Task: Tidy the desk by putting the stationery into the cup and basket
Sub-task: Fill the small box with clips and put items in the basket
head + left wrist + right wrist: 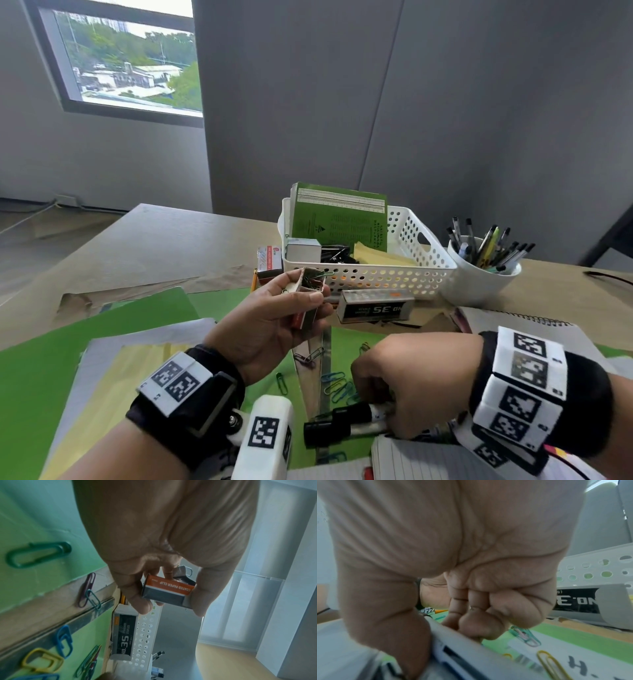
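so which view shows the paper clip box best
The left wrist view: the box sits close and sharp between the left hand's fingers, with its "coated paper clip" label readable. The head view shows the box smaller, open end up with clips inside. The right wrist view does not show it.

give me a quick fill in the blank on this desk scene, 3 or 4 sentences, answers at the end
1. The left hand holds a small open box printed "coated paper ____".
2. The pens stand in the white ____ to the right of the basket.
3. The staples box in front of the basket is marked "No. ____".
4. Loose paper clips lie on the desk beside the ____ hand's curled fingers.

Missing words: clip; cup; 35; right
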The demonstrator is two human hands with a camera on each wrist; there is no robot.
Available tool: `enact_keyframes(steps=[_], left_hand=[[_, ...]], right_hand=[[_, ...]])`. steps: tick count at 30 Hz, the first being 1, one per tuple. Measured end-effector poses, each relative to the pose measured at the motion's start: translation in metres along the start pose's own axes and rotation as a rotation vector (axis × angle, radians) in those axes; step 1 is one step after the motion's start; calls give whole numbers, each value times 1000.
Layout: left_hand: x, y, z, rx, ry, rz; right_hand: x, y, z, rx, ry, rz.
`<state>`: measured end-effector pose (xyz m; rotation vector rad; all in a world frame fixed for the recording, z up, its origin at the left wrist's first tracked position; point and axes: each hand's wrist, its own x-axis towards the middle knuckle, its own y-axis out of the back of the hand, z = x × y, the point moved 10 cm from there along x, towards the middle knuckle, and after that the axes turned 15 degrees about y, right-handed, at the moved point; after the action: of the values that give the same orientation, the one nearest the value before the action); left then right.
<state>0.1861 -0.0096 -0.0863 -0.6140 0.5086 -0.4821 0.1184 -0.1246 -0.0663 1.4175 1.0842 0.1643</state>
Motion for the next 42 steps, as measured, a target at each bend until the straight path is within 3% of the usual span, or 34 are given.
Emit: enact_keyframes(steps=[10,14,19,22,27,34,40,42], left_hand=[[1,3,2,-30,-23,11],[1,11,8,-81,-73,50],[2,16,10,-122,-83,70],[4,16,8,-123,-73,53],[3,13,9,-101,-71,25],[5,12,8,-80,-77,24],[3,10,7,-56,-78,13],[3,10,7,-66,-78,9]], right_hand=[[0,13,-3,-26,56,80],[-18,60,17,16,15,191],[-43,145,81,-51,-138,513],[-29,167,110,-113,-218,561],[11,159,142,-158,-321,397],[15,155,152,-44,-304,434],[-13,140,88,-40,-154,614],[-14,109,62,21,-115,495]])
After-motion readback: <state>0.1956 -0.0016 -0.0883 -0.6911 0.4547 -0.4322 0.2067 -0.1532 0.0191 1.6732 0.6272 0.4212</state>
